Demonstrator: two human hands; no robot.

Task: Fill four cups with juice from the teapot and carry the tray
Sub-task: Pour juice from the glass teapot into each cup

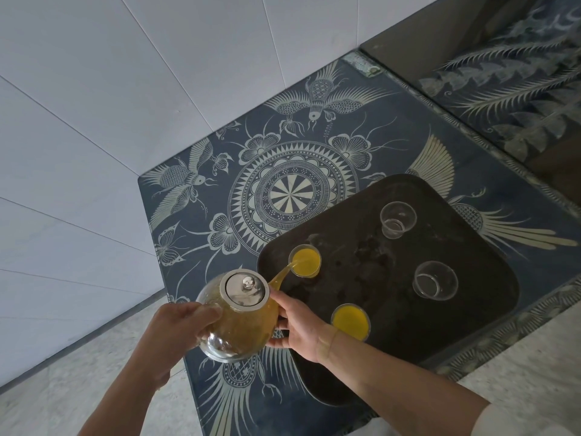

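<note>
A round glass teapot (242, 322) with a steel lid holds orange juice and is tilted, its spout over the rim of a clear cup (305, 260) on the dark tray (465, 313). Juice runs from the spout into that cup, which is mostly full. My left hand (179, 322) grips the teapot's left side and my right hand (298, 325) supports its right side. A second cup (351, 321), near my right wrist, is full of juice. Two other clear cups stand empty: a far cup (397, 219) and a right cup (435, 280).
The tray rests on a low table (292, 190) covered in a dark blue cloth with pale bird and flower patterns. A white tiled wall lies to the left, a dark glossy cabinet (471, 36) at the back right, and pale floor (78, 385) below.
</note>
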